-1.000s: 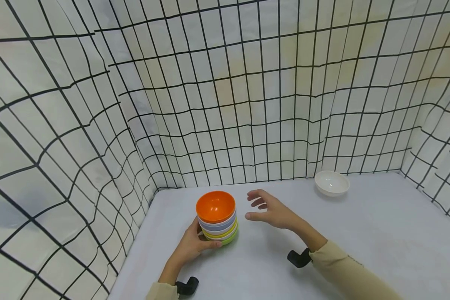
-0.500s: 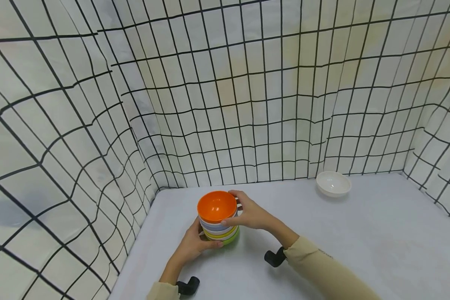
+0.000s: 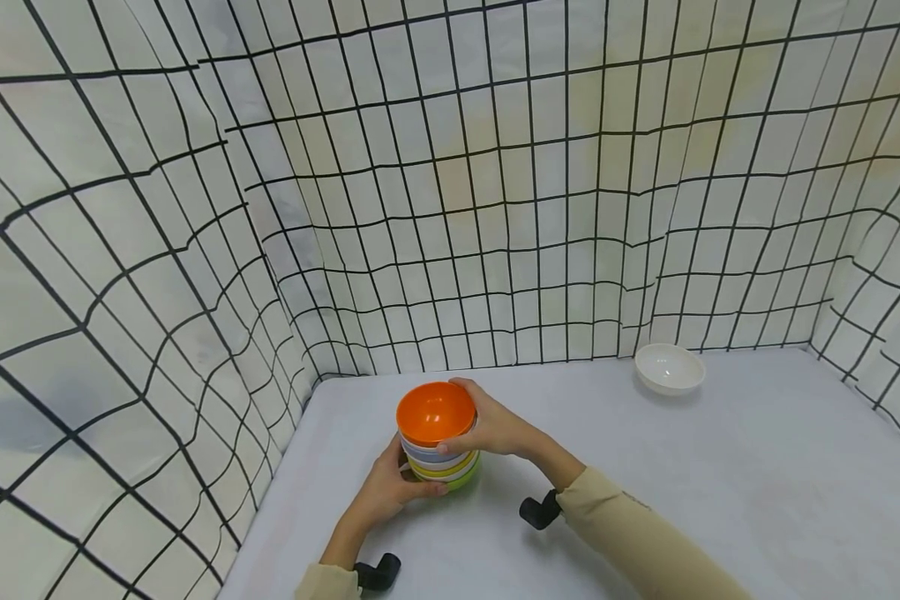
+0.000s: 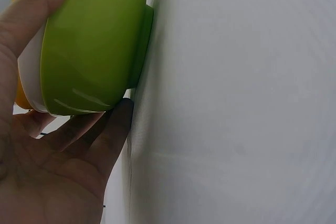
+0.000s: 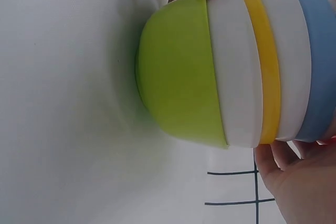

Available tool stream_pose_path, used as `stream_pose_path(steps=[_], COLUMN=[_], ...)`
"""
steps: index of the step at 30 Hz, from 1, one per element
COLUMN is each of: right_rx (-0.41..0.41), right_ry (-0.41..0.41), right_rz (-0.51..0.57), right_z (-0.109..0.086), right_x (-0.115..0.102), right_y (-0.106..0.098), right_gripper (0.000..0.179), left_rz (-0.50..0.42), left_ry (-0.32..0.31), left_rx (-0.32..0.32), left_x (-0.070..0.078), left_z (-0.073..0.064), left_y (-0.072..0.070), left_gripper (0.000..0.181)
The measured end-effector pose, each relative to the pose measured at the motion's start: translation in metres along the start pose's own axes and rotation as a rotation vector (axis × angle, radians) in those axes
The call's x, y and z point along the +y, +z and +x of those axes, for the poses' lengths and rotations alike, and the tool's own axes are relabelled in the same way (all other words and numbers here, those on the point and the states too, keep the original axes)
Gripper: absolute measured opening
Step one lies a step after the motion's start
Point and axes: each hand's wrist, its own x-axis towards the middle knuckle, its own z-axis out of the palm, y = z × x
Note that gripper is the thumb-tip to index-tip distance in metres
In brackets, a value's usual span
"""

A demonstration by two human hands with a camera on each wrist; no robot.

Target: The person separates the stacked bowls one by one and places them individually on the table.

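A stack of nested bowls stands on the white table (image 3: 720, 483). An orange bowl (image 3: 435, 412) tops it, a blue bowl (image 5: 317, 61) and a yellow one (image 5: 265, 66) sit between white bowls (image 5: 236, 66), and a green bowl (image 4: 94, 45) is lowest. My left hand (image 3: 386, 492) holds the stack low on its left side, thumb across the front near the green bowl. Higher up on the right, my right hand (image 3: 506, 429) grips the upper bowls, thumb in front and fingers behind. Which upper bowls it grips is partly hidden.
A separate white bowl (image 3: 670, 369) sits at the back right of the table. Pale walls with a black grid (image 3: 450, 208) rise behind and to the left. A black wrist-worn piece (image 3: 540, 510) juts out below the right sleeve.
My right hand has moved left from beside the stack and taken hold of its upper right side. The left hand keeps its grip, and the stack stays on the table.
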Motion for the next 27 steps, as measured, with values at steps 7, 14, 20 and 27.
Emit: stream_pose_path(steps=[7,14,20,27], right_rx=[-0.004,0.004,0.023,0.039], right_ry=[-0.005,-0.018,-0.027,-0.043], right_rz=[0.029,0.035,0.034,0.033], right_z=[0.0028,0.0026,0.0017,0.0012], right_x=[0.004,0.005,0.0048,0.0047], right_y=[0.0014,0.0023,0.0033,0.0041], right_gripper=[0.106,0.101,0.1,0.101], left_rz=[0.001,0.004,0.01,0.013], left_ry=[-0.003,-0.006,-0.009,-0.008], left_rx=[0.002,0.007,0.007,0.011], left_x=[0.0015,0.0015,0.0015,0.002], left_z=[-0.0004,-0.0005,0.0001,-0.0001], left_y=[0.0007,0.0009,0.0009,0.0008], left_gripper=[0.094,0.093,0.094,0.094])
